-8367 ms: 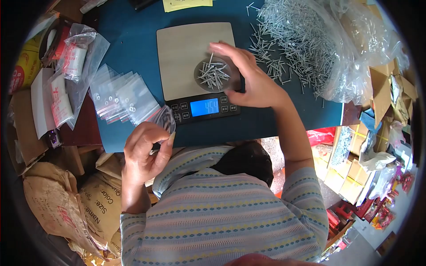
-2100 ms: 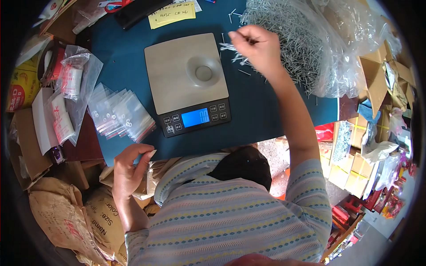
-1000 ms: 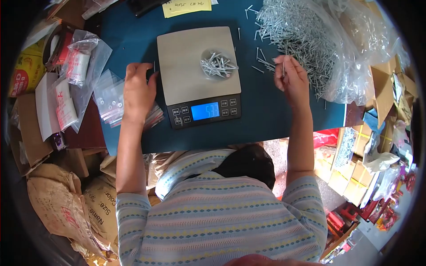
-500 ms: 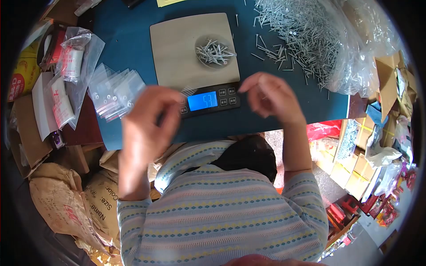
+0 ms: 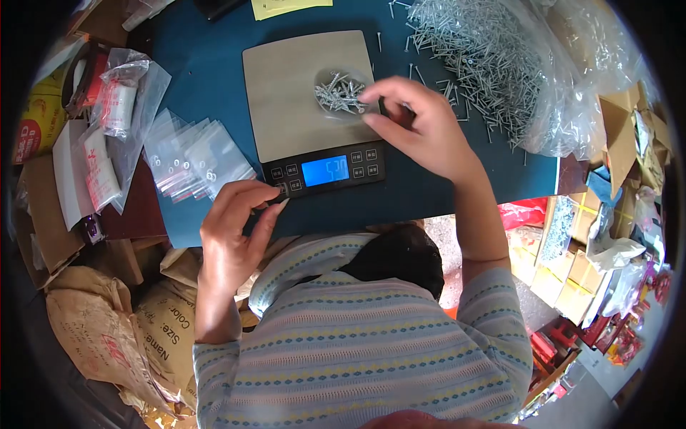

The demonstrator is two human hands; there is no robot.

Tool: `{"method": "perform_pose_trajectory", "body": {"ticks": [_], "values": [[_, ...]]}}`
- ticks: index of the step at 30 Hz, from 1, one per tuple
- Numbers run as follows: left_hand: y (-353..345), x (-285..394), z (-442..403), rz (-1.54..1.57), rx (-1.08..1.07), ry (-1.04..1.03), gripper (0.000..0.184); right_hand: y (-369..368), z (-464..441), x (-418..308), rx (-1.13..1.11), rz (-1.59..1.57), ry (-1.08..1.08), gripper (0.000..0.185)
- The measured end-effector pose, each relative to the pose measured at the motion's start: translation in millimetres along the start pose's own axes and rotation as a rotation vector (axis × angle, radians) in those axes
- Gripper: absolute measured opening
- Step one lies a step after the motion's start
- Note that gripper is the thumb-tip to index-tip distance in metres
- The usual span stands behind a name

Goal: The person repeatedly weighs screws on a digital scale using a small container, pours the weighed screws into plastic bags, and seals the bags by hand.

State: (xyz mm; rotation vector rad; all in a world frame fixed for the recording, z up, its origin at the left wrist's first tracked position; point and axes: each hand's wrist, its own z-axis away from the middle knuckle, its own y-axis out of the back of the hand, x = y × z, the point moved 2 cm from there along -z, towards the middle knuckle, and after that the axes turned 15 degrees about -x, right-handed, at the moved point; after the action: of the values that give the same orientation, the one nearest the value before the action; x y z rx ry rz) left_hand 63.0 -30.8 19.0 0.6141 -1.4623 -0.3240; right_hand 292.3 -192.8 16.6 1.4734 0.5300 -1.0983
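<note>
A scale (image 5: 293, 107) with a lit display (image 5: 326, 171) lies on the blue table. On its right side sits a small clear dish (image 5: 325, 112) holding a heap of screws (image 5: 341, 94). My right hand (image 5: 425, 132) is open at the dish's right edge, thumb and forefinger apart. By the scale's lower left corner, my left hand (image 5: 236, 232) has thumb and forefinger drawn together; what lies between the tips is too small to make out. Several clear zip bags (image 5: 214, 159) are fanned out left of the scale.
A large pile of screws (image 5: 486, 68) spills from a clear plastic bag (image 5: 572, 114) at the right. Wrapped white packets (image 5: 118, 106) lie at the left. A yellow paper (image 5: 289, 7) is at the far edge, and brown sacks (image 5: 100, 325) stand lower left.
My right hand has moved up and left from beside the display to the screw dish. My left hand has drawn down, away from the display. The view has shifted slightly.
</note>
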Motion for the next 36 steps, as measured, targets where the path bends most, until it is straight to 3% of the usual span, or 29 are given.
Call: {"method": "perform_pose_trajectory", "body": {"ticks": [2, 7, 10, 14, 20, 23, 26, 27, 30, 32, 36], "values": [[1, -4, 4, -0.028, 0.007, 0.016, 0.021, 0, -21, -12, 0.011, 0.271, 0.052, 0.023], [5, -10, 12, -0.073, 0.037, 0.048, 0.019, -18, -56, -9, 0.019, 0.519, 0.097, 0.023], [8, -16, 17, -0.078, 0.037, 0.069, 0.019, -20, -59, -11, -0.032, 0.481, 0.107, 0.019], [10, -25, 22, -0.085, 0.035, 0.133, 0.022, -15, -54, -1, -0.008, 0.164, 0.158, 0.014], [5, -38, 21, -0.542, -0.004, 0.088, 0.029, 17, -34, 12, 0.039, -0.228, 0.065, 0.008], [0, -51, 23, -0.553, 0.013, 0.06, 0.03, 58, -18, 30, 0.052, 0.078, -0.13, 0.019], [-4, -59, 23, -0.46, 0.064, 0.069, 0.027, 71, -1, 52, 0.197, 0.737, -0.168, 0.02], [-4, -59, 22, -0.405, 0.091, 0.083, 0.027, 67, -5, 45, 0.219, 0.793, -0.025, 0.021], [-5, -57, 20, -0.305, 0.147, 0.156, 0.024, 40, -23, 5, 0.005, 0.491, 0.268, 0.018], [-3, -56, 18, -0.319, 0.152, 0.224, 0.021, 21, -35, -2, -0.152, 0.467, 0.372, 0.021], [-1, -56, 20, -0.274, 0.145, 0.285, 0.019, -2, -51, -6, -0.2, 0.602, 0.32, 0.009]]}}
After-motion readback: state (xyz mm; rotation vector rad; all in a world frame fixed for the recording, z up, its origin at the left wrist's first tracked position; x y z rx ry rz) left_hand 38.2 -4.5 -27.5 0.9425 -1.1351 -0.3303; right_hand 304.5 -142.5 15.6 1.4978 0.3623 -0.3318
